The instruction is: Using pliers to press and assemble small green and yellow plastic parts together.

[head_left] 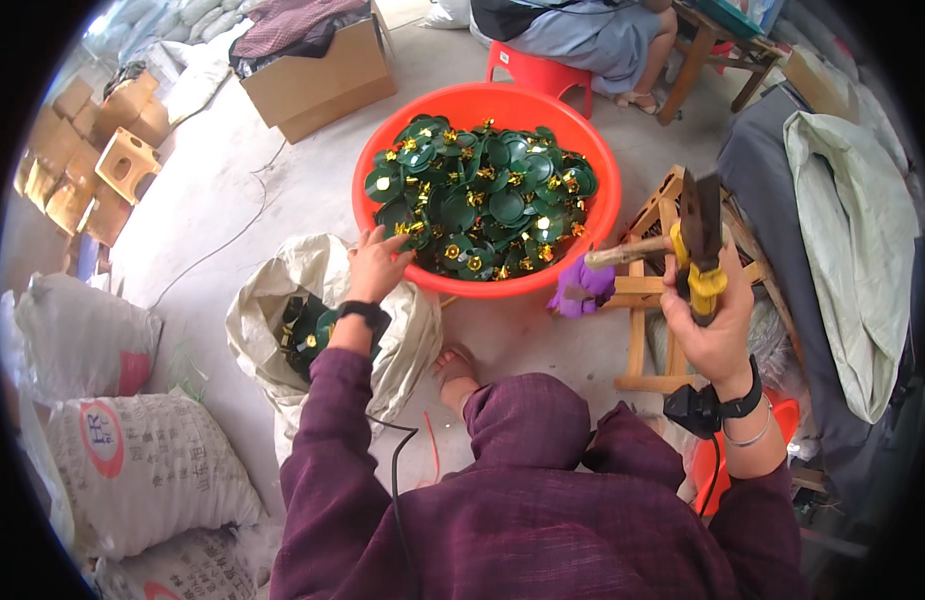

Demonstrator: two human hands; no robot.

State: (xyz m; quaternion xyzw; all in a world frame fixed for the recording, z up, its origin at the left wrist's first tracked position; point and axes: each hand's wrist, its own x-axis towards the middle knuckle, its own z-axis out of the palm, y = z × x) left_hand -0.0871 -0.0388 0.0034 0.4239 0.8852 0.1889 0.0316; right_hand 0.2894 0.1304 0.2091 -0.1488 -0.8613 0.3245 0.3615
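Observation:
A large red basin [611, 160] in front of me is heaped with dark green round discs [508, 205] that carry shiny gold-coloured fittings. My left hand [381, 262] reaches over its near left rim, fingers spread and close to the discs; no held piece shows. To the right of the basin, my raised right hand [711, 312] is closed on pliers [701, 220] with yellow grips and dark metal jaws pointing up. A wooden handle [628, 252] also sticks out leftward from this hand; its other end is hidden behind the pliers.
An open pale woven sack [258, 300] with more green discs stands below my left forearm. Wooden stools or frames [638, 335] and a purple bundle [583, 288] lie right. Full sacks [148, 470] line the left; a cardboard box [323, 85] and a seated person [593, 40] are beyond.

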